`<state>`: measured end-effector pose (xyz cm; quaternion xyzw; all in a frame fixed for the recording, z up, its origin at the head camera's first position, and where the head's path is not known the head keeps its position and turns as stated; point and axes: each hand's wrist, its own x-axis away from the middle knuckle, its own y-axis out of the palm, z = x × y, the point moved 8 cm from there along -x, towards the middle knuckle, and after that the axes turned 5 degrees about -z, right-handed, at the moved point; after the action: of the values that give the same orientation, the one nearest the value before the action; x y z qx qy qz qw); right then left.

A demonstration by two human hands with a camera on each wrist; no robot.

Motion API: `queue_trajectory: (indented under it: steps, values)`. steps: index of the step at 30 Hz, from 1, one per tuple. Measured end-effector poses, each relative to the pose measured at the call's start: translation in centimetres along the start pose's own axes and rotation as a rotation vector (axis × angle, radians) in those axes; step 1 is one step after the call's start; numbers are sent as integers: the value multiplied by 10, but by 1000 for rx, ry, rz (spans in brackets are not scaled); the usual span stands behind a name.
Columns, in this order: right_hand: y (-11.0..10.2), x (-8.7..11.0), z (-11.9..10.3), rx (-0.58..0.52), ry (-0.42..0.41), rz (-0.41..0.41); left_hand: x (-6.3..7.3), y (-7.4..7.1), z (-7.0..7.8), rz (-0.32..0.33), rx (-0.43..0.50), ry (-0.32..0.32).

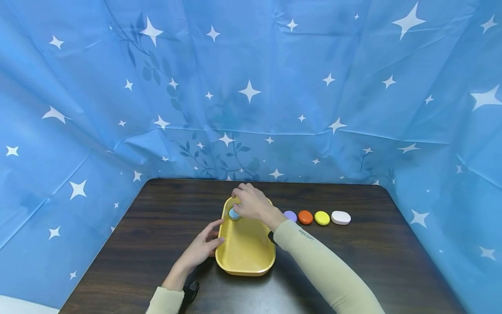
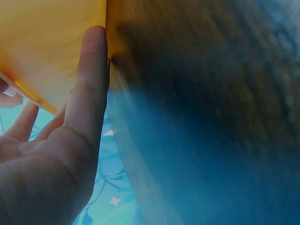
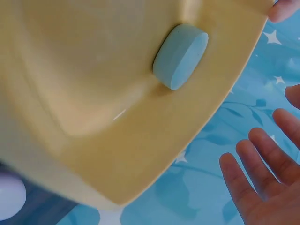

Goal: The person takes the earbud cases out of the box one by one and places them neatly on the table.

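Note:
A yellow tray [image 1: 245, 250] stands on the dark table. In its far left part lies a small light blue oval block [image 3: 180, 56] with smooth rounded sides. My left hand [image 1: 201, 246] holds the tray's left wall, thumb over the rim and fingers along the outside. Above the tray's far end is my right hand [image 1: 251, 203], its thumb side close over the blue block in the head view. The right wrist view has its fingers [image 3: 269, 164] spread beyond the far rim, apart from the block, with nothing in them.
Right of the tray a row of rounded pieces lies on the wood: purple [image 1: 290, 216], orange-red [image 1: 305, 217], yellow [image 1: 322, 218] and white [image 1: 340, 217]. Behind the table [image 1: 176, 200] hangs a blue backdrop [image 1: 251, 113] with white stars.

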<state>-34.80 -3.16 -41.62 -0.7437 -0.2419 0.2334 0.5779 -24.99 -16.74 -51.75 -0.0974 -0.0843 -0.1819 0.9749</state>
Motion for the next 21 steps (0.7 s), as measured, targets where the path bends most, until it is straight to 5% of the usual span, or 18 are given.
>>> queue_trajectory:
  steps: [21]
  values:
    - [30,-11,1,-70,51,-111,1,1,2,-19,15,8]
